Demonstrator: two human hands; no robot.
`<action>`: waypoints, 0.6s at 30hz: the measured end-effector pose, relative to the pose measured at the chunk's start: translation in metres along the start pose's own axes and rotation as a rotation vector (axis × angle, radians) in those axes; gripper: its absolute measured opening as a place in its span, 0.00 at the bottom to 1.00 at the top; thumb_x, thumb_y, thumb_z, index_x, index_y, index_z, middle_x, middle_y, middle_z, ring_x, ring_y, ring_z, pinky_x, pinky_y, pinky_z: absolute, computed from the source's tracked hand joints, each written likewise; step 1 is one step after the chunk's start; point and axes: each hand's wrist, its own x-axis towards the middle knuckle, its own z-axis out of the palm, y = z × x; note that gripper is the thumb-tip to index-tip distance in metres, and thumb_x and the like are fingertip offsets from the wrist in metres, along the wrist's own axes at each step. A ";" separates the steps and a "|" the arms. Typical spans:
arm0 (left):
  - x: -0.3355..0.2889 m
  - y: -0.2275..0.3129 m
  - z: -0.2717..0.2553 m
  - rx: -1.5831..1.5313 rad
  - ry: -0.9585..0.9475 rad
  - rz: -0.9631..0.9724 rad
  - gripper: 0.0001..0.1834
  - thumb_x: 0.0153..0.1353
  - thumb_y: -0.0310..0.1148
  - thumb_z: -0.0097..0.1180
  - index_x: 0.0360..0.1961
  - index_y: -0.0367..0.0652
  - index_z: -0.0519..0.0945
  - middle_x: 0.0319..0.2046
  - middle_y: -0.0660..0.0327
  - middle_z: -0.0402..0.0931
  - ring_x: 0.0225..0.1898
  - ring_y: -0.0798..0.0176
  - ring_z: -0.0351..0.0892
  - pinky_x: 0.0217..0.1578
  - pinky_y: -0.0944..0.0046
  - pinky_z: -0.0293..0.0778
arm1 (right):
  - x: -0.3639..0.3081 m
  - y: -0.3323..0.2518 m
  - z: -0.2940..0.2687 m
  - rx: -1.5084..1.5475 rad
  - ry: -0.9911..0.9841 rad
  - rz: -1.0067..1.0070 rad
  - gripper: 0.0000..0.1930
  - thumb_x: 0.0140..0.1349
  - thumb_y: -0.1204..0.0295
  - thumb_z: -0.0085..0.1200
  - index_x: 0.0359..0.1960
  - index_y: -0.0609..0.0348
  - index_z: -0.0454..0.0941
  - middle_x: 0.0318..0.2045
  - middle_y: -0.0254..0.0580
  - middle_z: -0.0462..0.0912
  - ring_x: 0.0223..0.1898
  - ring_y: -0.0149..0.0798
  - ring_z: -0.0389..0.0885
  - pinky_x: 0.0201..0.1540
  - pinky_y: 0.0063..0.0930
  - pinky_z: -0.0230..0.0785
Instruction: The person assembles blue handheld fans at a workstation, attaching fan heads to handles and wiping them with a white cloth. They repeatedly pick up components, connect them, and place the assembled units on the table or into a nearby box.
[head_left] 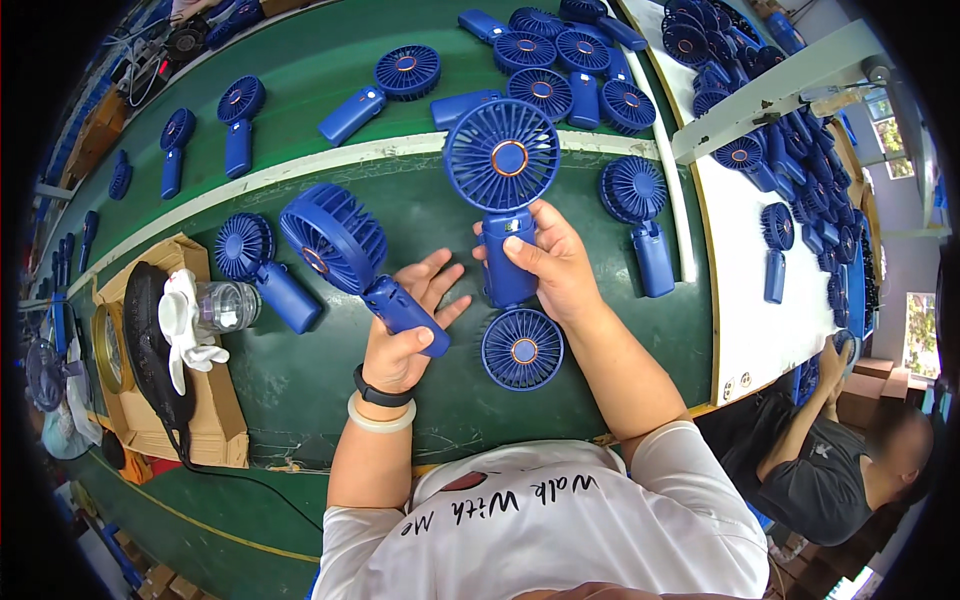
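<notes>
Before me on the green bench, my left hand [402,335] carries a blue handheld fan [335,238]. Its handle lies across the palm under my thumb, the other fingers spread behind it, and its head tilts to the upper left. In my right hand [552,262] a second blue handheld fan [503,157] stands upright, thumb pressed on the handle just below the round head. A third fan head [522,349] shows right below that handle; its own handle is hidden. Left of my left hand lies another blue fan [287,295], and one more [652,255] rests to the right.
Several blue fans [408,72] lie on the far green strip behind a white rail [340,158]. At left, a cardboard tray [222,425] holds a black pouch, white gloves [180,325] and a clear jar [230,305]. Fans crowd the white table [745,330] at right, where a person [830,470] sits.
</notes>
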 end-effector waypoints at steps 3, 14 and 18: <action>0.000 0.001 0.004 -0.018 -0.013 -0.016 0.40 0.45 0.28 0.60 0.63 0.51 0.61 0.65 0.51 0.51 0.66 0.47 0.51 0.61 0.45 0.56 | 0.002 0.003 -0.004 -0.009 -0.016 -0.020 0.20 0.56 0.74 0.57 0.50 0.60 0.67 0.43 0.50 0.78 0.41 0.40 0.80 0.46 0.33 0.73; 0.000 0.003 0.007 -0.008 -0.007 -0.043 0.43 0.46 0.27 0.60 0.65 0.50 0.57 0.66 0.50 0.49 0.66 0.48 0.51 0.62 0.46 0.55 | -0.001 0.004 0.002 -0.043 0.006 -0.031 0.21 0.54 0.75 0.58 0.50 0.62 0.67 0.43 0.49 0.78 0.43 0.39 0.79 0.49 0.32 0.71; 0.000 0.003 0.009 0.007 0.004 -0.042 0.43 0.45 0.27 0.61 0.65 0.50 0.56 0.66 0.51 0.49 0.66 0.48 0.51 0.62 0.47 0.55 | -0.001 0.004 0.003 -0.054 0.020 -0.069 0.22 0.54 0.75 0.58 0.51 0.62 0.66 0.44 0.48 0.78 0.44 0.39 0.79 0.50 0.33 0.70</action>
